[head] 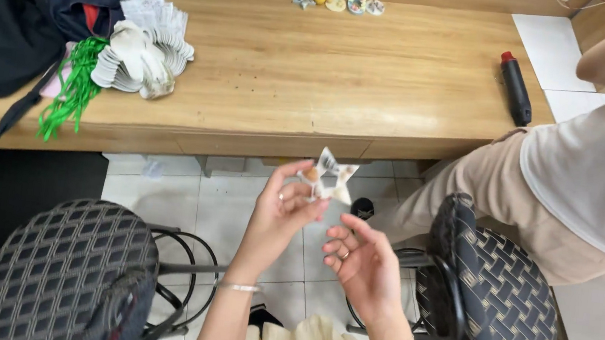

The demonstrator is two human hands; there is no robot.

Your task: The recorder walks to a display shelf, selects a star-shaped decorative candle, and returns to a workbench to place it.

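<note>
Head: left hand (279,209) raised pinching paper star (330,177), apparently.

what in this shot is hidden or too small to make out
- Head view: the star-shaped paper piece is partly covered by the left hand fingers.
- Small figures at the table's far edge: too small for detail.
- Person seated at right: cut off by the frame edge.
- Right hand holds nothing.

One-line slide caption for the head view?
Left hand holds a star-shaped ornament above the tiled floor; right hand open below, wooden table ahead.
</note>
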